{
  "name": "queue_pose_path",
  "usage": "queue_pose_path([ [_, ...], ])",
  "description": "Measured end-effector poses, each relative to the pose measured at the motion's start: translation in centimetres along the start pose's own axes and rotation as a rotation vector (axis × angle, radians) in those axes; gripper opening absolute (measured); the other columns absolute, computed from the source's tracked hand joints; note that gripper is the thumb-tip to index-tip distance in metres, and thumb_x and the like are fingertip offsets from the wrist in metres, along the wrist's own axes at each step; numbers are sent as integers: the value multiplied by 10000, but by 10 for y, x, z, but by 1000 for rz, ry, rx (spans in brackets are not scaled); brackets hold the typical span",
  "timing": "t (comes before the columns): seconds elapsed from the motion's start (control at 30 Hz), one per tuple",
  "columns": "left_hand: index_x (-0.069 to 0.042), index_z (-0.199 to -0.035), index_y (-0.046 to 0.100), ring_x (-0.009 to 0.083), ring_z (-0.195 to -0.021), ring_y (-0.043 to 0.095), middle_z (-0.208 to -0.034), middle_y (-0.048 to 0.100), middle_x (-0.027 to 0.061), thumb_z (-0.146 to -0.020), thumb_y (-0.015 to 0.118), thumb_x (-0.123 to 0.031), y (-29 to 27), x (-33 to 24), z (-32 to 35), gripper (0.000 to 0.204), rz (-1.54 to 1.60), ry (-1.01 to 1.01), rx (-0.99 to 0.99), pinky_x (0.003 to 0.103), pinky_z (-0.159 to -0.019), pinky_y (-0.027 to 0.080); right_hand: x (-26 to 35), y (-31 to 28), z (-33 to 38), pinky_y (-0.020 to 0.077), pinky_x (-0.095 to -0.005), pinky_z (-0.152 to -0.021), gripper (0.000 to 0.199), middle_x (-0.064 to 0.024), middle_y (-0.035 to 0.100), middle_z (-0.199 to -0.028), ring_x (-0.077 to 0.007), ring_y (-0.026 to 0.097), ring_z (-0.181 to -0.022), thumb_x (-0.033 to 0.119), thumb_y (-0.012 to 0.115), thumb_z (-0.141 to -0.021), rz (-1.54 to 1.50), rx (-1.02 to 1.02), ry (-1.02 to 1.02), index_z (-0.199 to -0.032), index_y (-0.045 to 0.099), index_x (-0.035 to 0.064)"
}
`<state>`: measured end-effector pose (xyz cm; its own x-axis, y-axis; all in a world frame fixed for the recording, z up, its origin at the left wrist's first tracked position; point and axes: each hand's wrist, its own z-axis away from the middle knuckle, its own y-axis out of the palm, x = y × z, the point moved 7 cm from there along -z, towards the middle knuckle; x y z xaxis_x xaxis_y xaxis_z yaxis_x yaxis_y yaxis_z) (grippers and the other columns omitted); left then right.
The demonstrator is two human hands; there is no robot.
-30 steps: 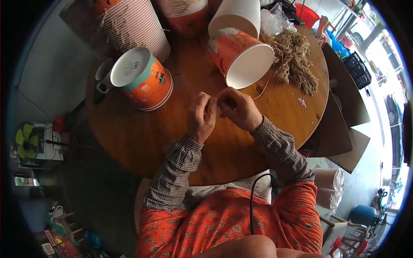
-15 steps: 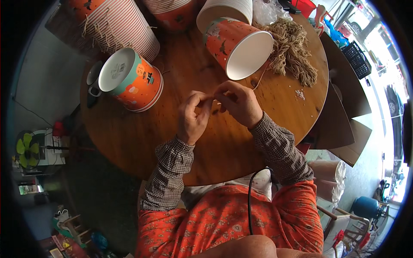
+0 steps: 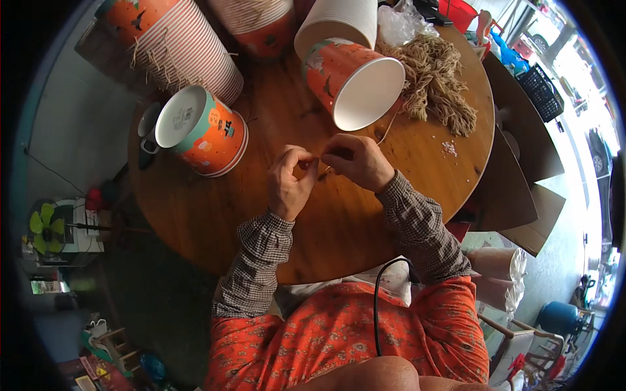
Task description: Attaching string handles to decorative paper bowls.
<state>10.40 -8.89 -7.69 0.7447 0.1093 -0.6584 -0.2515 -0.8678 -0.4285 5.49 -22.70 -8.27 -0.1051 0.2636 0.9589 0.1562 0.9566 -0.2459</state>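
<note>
My left hand (image 3: pixel 291 182) and my right hand (image 3: pixel 360 161) are raised over the round wooden table, fingertips pinched close together. A thin tan cord (image 3: pixel 389 126) runs from behind my right hand toward a heap of tan cords (image 3: pixel 433 78), and a short pale bit of it shows between my hands. Its end at my fingertips is too small to make out. Just beyond my right hand, an orange paper bucket (image 3: pixel 324 77) lies on its side, white mouth toward me. Left of my hands an orange and green paper bucket (image 3: pixel 212 139) rests upside down.
A tall stack of paper buckets (image 3: pixel 195 45) with cord handles leans at the far left; more stacked buckets (image 3: pixel 336 23) lie at the back. A cup (image 3: pixel 149 140) stands by the upturned bucket. White crumbs (image 3: pixel 449 148) dot the table (image 3: pixel 326 241). Cardboard boxes (image 3: pixel 505 176) stand at the right.
My fingertips have shifted slightly but stay pinched together at about the same place. The view has tilted a little, so the buckets and cords sit slightly lower in the picture.
</note>
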Motion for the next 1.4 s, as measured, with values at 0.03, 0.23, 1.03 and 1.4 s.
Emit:
queue_pose_path([
  [0.03, -20, -845, 571, 200, -714, 599, -815, 591, 77, -770, 690, 42, 3, 0, -1, 153, -3, 1, 3, 307, -656, 495, -3, -3, 0, 527, -246, -608, 128, -51, 647, -762, -99, 638, -663, 85, 655, -858, 30, 6, 6, -926, 635, -21],
  [0.23, -23, -910, 580, 180, -766, 595, -918, 594, 77, -801, 679, 10, 30, -28, 0, 151, 17, -14, 43, 298, -678, 494, -7, -64, -2, 477, -253, -501, 102, -27, 602, -677, -101, 561, -544, 91, 576, -887, 179, -128, -186, -904, 608, -4],
  [1.03, -14, -1414, 260, 225, -972, 601, -1089, 613, 150, -907, 660, -218, 18, 77, -47, 677, 319, -264, -315, 344, -837, 503, -29, -24, -15, 521, -293, -764, 84, -102, 683, -914, -176, 666, -864, 86, 538, -950, -271, -195, -217, -945, 518, 5],
  [1.4, -25, -1023, 619, 309, -778, 647, -870, 663, 154, -827, 638, -167, 15, 31, -20, 243, -176, -145, 144, 383, -669, 518, 40, -10, 21, 404, -454, -973, 133, -79, 593, -781, -276, 601, -760, 1, 601, -787, 446, -340, -759, -904, 564, 53],
])
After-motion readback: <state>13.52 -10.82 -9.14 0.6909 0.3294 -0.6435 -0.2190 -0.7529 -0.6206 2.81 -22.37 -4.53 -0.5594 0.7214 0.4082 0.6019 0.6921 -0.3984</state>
